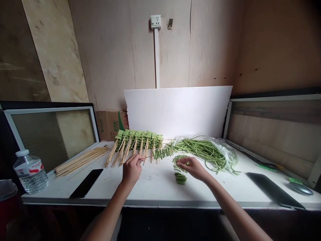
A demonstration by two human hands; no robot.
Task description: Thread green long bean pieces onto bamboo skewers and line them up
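Note:
My left hand [132, 169] is closed round the bare end of a wooden skewer [147, 157]. Cut green bean pieces [162, 153] are threaded side by side along its far part, which points right. My right hand [192, 166] hovers at a loose heap of cut bean pieces [177, 160], its fingers bent together; whatever is between them is too small to make out. A small neat bundle of bean pieces [181, 178] lies just below that hand. Behind my left hand, finished bean skewers [139, 138] are stacked in a row, sticks toward me.
Long whole beans [200, 149] spill from a clear plastic bag [229, 154]. Bare skewers [81, 161], a black phone [86, 183] and a water bottle [30, 172] are on the left. A dark flat object [274, 190] and a mouse [301, 188] lie right. A white board [179, 110] stands behind.

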